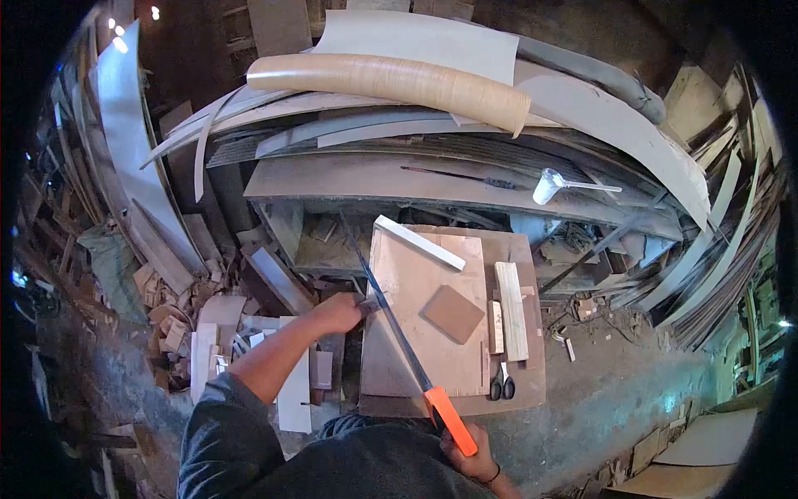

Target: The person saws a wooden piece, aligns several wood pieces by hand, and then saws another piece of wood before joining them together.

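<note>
My right hand (472,454) is closed around the orange handle of a handsaw (450,422). The saw's long blade runs up and left, slanting across a light wooden board (391,366). My left hand (339,314) is closed at the board's left edge, close to the blade; its fingertips are partly hidden. On the board lie a white strip (421,243) near the top and a brown square block (453,313) in the middle. The board rests on a brown work table (534,366).
Black-handled scissors (502,382) and pale wood strips (511,312) lie on the table's right side. Behind stands a shelf (332,179) with a white cup-like scoop (548,186), a thin dark tool (457,175) and a rolled veneer sheet (391,81). Offcuts (170,333) litter the floor at left.
</note>
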Available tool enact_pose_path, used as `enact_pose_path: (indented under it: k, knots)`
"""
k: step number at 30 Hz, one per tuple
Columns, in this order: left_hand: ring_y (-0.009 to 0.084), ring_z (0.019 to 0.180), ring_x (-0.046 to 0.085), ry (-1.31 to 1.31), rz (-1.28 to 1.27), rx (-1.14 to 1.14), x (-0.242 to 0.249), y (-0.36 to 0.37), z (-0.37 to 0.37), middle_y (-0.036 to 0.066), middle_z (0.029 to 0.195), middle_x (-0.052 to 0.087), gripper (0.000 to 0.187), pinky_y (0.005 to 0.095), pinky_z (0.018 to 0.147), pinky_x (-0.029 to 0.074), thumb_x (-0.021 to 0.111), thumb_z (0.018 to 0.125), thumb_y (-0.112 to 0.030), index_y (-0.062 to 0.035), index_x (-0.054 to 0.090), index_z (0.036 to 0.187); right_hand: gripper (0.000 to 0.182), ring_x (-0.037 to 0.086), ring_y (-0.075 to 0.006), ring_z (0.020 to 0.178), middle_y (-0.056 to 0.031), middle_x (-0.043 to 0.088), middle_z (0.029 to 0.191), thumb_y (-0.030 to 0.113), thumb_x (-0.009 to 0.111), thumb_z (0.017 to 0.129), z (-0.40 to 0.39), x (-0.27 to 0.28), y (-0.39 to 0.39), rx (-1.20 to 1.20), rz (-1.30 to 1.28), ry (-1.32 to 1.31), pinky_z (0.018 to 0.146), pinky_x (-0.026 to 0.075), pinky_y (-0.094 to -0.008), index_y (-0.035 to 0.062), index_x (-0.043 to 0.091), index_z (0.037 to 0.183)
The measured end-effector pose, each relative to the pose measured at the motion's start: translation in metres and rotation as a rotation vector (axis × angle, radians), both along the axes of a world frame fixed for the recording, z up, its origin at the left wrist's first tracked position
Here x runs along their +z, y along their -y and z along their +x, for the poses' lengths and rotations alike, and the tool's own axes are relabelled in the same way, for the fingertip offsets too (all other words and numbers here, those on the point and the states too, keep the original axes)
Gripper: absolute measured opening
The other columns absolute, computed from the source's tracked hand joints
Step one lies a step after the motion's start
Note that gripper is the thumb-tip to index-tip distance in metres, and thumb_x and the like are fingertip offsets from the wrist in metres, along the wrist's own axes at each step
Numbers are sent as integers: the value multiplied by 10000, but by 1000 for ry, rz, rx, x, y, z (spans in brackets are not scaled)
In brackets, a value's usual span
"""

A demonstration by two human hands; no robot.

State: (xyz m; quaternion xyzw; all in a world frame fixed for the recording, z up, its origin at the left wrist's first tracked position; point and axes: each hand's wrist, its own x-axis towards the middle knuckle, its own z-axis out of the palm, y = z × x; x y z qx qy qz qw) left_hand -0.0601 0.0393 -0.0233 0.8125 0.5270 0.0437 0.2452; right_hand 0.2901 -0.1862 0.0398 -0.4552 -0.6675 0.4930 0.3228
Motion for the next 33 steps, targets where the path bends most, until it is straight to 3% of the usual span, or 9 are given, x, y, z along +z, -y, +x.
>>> enact_pose_path:
  k: [2, 5, 8, 11, 14, 17, 23, 30, 33]
  knots:
    - [446, 847, 651, -7, -16, 232, 33, 22, 21, 240, 878, 669, 445, 531, 766, 510, 405, 992, -414, -36, 624, 1078, 166, 581, -298, 608, -137, 563, 701, 128, 702, 749, 5, -4, 3, -7, 34, 0, 602, 468, -384, 12, 603, 814]
    - [438, 816, 660, -65, -7, 243, 67, 40, 33, 257, 853, 667, 432, 546, 744, 517, 427, 979, -419, -31, 610, 1034, 158, 572, -290, 594, -127, 570, 701, 122, 712, 743, 6, 16, 3, -60, -8, -50, 593, 463, -371, 18, 602, 787]
    - [431, 755, 666, -138, 58, 223, 65, 44, 40, 252, 814, 669, 409, 547, 694, 523, 442, 975, -401, -20, 590, 969, 165, 556, -283, 587, -119, 566, 699, 116, 709, 745, 15, 11, 14, -31, 2, -7, 590, 461, -369, 14, 597, 811]
    - [417, 713, 669, -129, 100, 217, 53, 45, 38, 233, 772, 670, 393, 530, 659, 531, 448, 973, -384, -15, 581, 961, 188, 555, -281, 587, -115, 564, 694, 129, 720, 735, 12, 22, 26, -190, -39, -111, 589, 460, -369, 17, 591, 814]
    - [407, 712, 670, -159, 69, 224, 62, 46, 41, 227, 763, 668, 369, 523, 641, 531, 455, 969, -364, -15, 576, 958, 202, 559, -295, 578, -107, 557, 670, 149, 726, 725, 29, 24, 24, -53, -73, -9, 574, 456, -369, 23, 592, 807]
    - [397, 715, 674, -139, 129, 175, 57, 47, 39, 215, 767, 671, 351, 523, 644, 531, 485, 946, -358, -23, 587, 919, 229, 569, -309, 563, -105, 559, 653, 206, 730, 716, 49, -5, 44, -87, 86, 67, 564, 462, -368, 40, 600, 804]
    - [403, 724, 664, -16, 195, 210, 50, 47, 32, 201, 784, 669, 327, 512, 654, 529, 584, 884, -354, -31, 622, 857, 302, 574, -309, 533, -111, 552, 607, 337, 704, 683, 45, 1, 45, -119, 76, 76, 534, 457, -387, 63, 578, 677]
    - [400, 754, 659, 350, 100, 316, 78, 62, 38, 209, 792, 655, 359, 445, 668, 517, 662, 882, -340, -20, 637, 1044, 222, 544, -339, 524, -118, 532, 585, 266, 662, 646, 45, 15, 22, -153, 110, 274, 520, 443, -401, 74, 551, 637]
    - [355, 776, 680, 496, 112, 362, 72, 68, 40, 236, 836, 657, 418, 406, 675, 518, 677, 884, -329, -15, 620, 1153, 210, 547, -349, 536, -114, 533, 599, 242, 677, 656, 43, 5, 15, -177, 146, 220, 523, 443, -403, 68, 560, 658]
